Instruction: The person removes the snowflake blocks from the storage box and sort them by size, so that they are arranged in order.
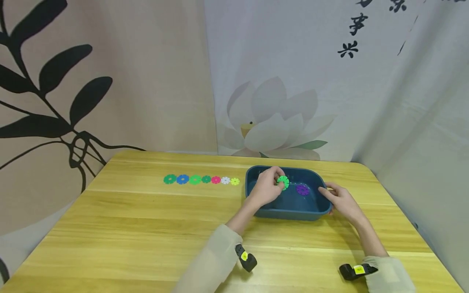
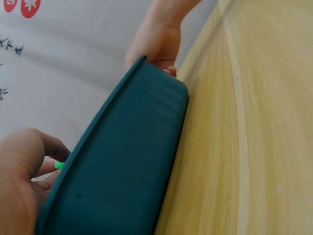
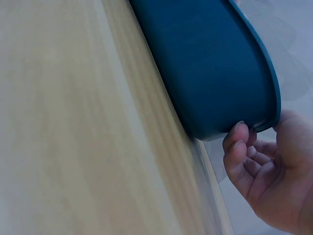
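Observation:
Over the dark blue basin (image 1: pixel 289 215), my left hand (image 1: pixel 268 188) pinches a light green notched plastic disc (image 1: pixel 285 181) by its edge. A purple notched disc (image 1: pixel 302 190) lies on the basin's floor, to the right of the green one. My right hand (image 1: pixel 343 202) grips the right end of the basin, thumb over the rim and fingers beneath it; the right wrist view shows these fingers (image 3: pixel 238 147) against the outer wall. In the left wrist view the basin wall hides most of the green disc (image 2: pixel 59 165).
Left of the basin, a row of notched discs lies on the wooden table (image 1: pixel 146 236): green, blue, light green, dark green, a pink disc (image 1: pixel 216 180), white, then a yellow disc (image 1: pixel 235 181) nearest the basin. A printed curtain (image 1: pixel 165 81) hangs behind the table.

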`<move>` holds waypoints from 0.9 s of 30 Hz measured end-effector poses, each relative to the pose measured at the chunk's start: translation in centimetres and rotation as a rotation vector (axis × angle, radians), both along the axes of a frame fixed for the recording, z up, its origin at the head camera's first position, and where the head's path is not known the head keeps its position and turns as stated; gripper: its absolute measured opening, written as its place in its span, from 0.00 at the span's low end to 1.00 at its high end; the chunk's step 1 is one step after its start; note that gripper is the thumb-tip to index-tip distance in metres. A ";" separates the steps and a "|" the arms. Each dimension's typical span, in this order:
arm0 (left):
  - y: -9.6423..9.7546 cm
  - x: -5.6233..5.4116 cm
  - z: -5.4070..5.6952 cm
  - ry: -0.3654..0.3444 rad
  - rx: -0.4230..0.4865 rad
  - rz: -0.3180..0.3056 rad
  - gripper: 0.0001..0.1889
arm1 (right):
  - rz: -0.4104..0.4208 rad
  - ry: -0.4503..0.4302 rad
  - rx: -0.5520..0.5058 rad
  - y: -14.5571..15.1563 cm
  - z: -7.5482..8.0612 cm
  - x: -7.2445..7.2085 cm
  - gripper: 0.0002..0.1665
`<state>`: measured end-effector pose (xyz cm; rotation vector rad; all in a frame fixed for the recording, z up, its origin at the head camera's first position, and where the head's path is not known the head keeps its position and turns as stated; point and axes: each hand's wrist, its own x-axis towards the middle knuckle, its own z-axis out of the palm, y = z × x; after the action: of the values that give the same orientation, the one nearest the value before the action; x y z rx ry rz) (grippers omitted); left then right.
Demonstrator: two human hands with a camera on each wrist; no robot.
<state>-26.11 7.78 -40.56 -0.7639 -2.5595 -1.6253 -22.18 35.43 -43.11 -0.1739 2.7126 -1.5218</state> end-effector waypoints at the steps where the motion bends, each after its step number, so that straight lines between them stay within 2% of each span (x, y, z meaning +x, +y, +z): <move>1: -0.3 0.1 0.1 0.010 0.011 0.007 0.08 | 0.000 0.001 0.002 0.0 0.0 0.0 0.33; 7: -2.1 0.5 0.6 0.078 0.056 0.054 0.09 | 0.002 -0.001 0.000 0.0 0.0 0.0 0.32; 10: -2.9 0.5 0.7 0.087 0.070 0.064 0.09 | 0.002 -0.004 -0.002 -0.1 0.1 0.1 0.33; 16: -4.8 0.0 1.0 0.056 0.113 0.074 0.10 | -0.002 -0.006 0.002 -0.1 0.2 0.1 0.33; 23: -7.5 -0.7 1.0 0.045 0.132 0.159 0.11 | -0.003 -0.007 -0.005 0.0 0.1 0.1 0.32; 27: -9.3 -1.2 0.8 0.047 0.155 0.183 0.11 | 0.001 -0.002 -0.019 -0.1 0.2 0.1 0.31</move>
<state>-27.33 -1.52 -39.74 -0.5329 -2.3576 -1.7004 -22.10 35.30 -42.95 -0.1740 2.6964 -1.5476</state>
